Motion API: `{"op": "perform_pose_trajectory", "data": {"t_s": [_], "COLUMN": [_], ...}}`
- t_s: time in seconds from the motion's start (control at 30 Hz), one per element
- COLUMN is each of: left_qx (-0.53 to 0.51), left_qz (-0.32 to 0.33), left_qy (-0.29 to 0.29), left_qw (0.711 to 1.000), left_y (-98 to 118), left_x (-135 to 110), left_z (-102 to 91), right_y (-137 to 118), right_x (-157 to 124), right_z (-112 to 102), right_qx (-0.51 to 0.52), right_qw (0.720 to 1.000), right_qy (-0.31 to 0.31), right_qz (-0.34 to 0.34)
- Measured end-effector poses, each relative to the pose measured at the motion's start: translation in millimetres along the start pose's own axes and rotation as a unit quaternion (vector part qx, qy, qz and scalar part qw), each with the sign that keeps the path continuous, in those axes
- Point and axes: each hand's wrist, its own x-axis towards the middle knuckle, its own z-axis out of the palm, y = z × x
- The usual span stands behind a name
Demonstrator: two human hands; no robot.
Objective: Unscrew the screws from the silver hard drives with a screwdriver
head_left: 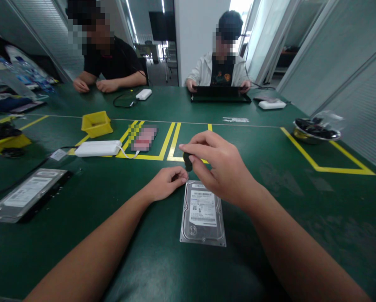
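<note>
A hard drive (pixel 203 209) lies flat on the green table with its label side up. My right hand (pixel 219 167) pinches a short dark-handled screwdriver (pixel 187 161) between thumb and fingers. It stands roughly upright above the drive's far left corner; its tip is too small to make out. My left hand (pixel 167 183) rests on the table beside that corner. Its fingers are curled, with thumb and fingertips pressed together right below the screwdriver. What they pinch, if anything, is hidden.
A second hard drive (pixel 29 193) lies to the left. Beyond are a white power bank (pixel 98 148), a cabled phone (pixel 144 138) and a yellow bin (pixel 96 124). A metal bowl (pixel 317 134) of dark parts stands right. Two people sit across the table (pixel 137 268); one holds a black panel (pixel 221 94).
</note>
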Motion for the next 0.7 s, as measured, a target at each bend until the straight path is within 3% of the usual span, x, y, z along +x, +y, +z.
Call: {"op": "perform_pose_trajectory", "data": {"t_s": [0.7], "left_qx": [0.008], "left_qz": [0.006], "left_qy": [0.002], "left_qw": [1.0], "left_y": [-0.5], "left_x": [0.3], "left_z": [-0.1], "right_y": [3.2], "right_x": [3.4], "right_z": [3.6], "right_qx": [0.005], "right_qw": [1.0], "right_qy": [0.001], "right_qz": [0.021]}}
